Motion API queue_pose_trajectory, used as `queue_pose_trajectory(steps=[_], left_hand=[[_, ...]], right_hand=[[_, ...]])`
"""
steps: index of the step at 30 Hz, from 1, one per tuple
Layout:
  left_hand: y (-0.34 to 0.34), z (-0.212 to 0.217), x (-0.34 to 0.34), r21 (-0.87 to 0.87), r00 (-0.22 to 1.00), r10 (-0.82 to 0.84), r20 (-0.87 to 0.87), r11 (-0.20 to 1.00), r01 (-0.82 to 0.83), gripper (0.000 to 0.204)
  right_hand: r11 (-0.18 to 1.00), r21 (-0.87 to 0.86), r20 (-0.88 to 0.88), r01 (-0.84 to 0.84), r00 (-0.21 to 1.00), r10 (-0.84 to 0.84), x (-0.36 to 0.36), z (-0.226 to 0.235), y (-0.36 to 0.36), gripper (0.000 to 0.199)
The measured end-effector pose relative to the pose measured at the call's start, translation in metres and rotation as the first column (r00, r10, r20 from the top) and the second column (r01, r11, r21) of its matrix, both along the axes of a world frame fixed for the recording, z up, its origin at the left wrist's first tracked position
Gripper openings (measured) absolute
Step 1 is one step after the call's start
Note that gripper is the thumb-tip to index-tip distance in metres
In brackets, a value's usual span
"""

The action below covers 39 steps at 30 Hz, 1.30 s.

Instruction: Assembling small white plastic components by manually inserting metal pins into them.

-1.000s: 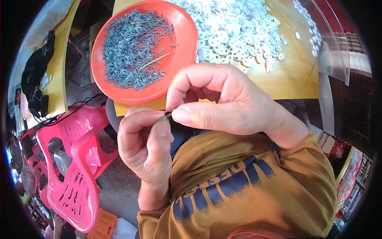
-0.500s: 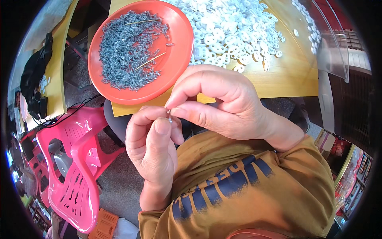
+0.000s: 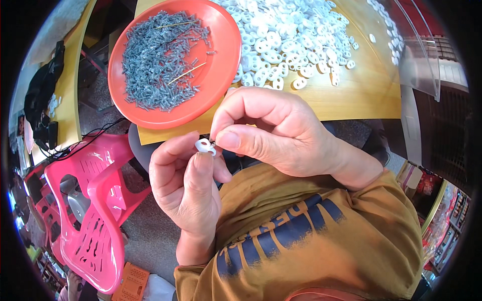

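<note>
White piece (image 3: 204, 146) sits clamped in my left hand (image 3: 190, 184) — right hand (image 3: 276, 131) beside it, grip I can't tell — springs (image 3: 153, 65) far left.

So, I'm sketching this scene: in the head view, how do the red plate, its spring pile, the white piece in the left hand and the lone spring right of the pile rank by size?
Largest to smallest:
red plate
spring pile
white piece
lone spring

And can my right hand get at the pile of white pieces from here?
Probably, yes: the pile of white pieces lies on the table just beyond your right hand, with nothing visible standing between them. It would likely have to leave the white piece in your left hand.
</note>
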<state>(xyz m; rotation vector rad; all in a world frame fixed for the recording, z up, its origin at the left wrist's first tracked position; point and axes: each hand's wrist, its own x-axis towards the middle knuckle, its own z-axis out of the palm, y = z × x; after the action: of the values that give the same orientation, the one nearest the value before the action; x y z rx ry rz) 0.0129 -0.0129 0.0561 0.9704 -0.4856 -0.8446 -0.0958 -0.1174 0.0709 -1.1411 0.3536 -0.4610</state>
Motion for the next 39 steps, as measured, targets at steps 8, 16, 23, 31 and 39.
queue_pose_trajectory(steps=[8, 16, 23, 31, 39], left_hand=[[0.0014, -0.0037, 0.001, -0.012, 0.997, 0.02, 0.072, 1.0, -0.019, 0.021], [0.0014, -0.0056, 0.0007, -0.015, 0.997, 0.026, 0.071, 1.0, -0.025, 0.02], [0.001, -0.0068, 0.0008, -0.003, 0.996, 0.026, 0.088, 1.0, -0.026, 0.02], [0.0018, -0.0068, -0.0006, 0.025, 0.98, 0.041, 0.196, 0.999, -0.047, 0.02], [0.0035, -0.0085, -0.0009, 0.03, 0.957, 0.049, 0.287, 0.998, -0.06, 0.019]], right_hand=[[0.996, -0.059, -0.036, 0.061, 0.997, -0.063, 0.0038, -0.0031, 0.0042, 0.014], [0.992, -0.127, -0.074, 0.014, 0.997, -0.024, 0.002, -0.0039, 0.0022, 0.011], [0.828, -0.554, -0.063, 0.086, 0.987, -0.144, 0.0026, -0.0062, -0.0012, 0.009], [0.72, -0.684, -0.029, 0.116, 0.982, -0.186, 0.0028, -0.0064, -0.0011, 0.006], [0.768, -0.635, -0.085, 0.082, 0.981, -0.175, 0.0044, -0.0061, 0.0057, 0.006]])
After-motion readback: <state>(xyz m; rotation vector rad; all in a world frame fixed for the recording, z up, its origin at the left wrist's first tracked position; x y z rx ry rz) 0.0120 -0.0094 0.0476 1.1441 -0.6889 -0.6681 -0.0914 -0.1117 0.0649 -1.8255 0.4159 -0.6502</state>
